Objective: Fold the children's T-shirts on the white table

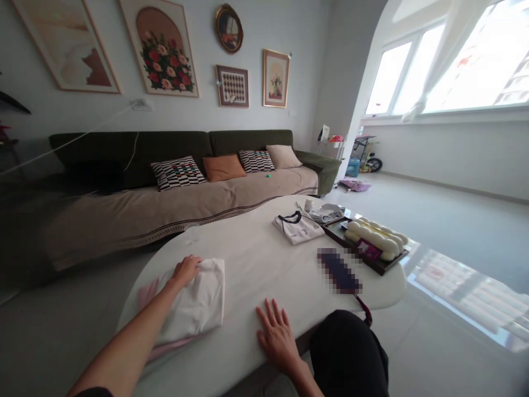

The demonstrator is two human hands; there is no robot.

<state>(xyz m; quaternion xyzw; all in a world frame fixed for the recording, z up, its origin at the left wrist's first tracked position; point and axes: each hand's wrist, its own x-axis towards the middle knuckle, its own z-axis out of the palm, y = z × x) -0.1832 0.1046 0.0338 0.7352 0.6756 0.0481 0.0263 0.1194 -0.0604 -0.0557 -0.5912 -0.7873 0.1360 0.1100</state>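
Observation:
My left hand (187,269) rests on top of a folded white garment (197,303), its fingers curled over the cloth near the far edge. That garment lies on a pink one (145,292) at the left of the white oval table (256,259). My right hand (278,333) lies flat on the bare tabletop near the front edge, fingers spread, holding nothing. A second folded white shirt with a dark collar (297,226) lies farther off on the table.
A dark tray (382,264) with a white knobbly object (376,237) sits at the table's right end. A blurred dark flat item (339,270) lies beside it. A long sofa with cushions (185,187) stands behind. My dark-clad knee (347,353) is below the table edge.

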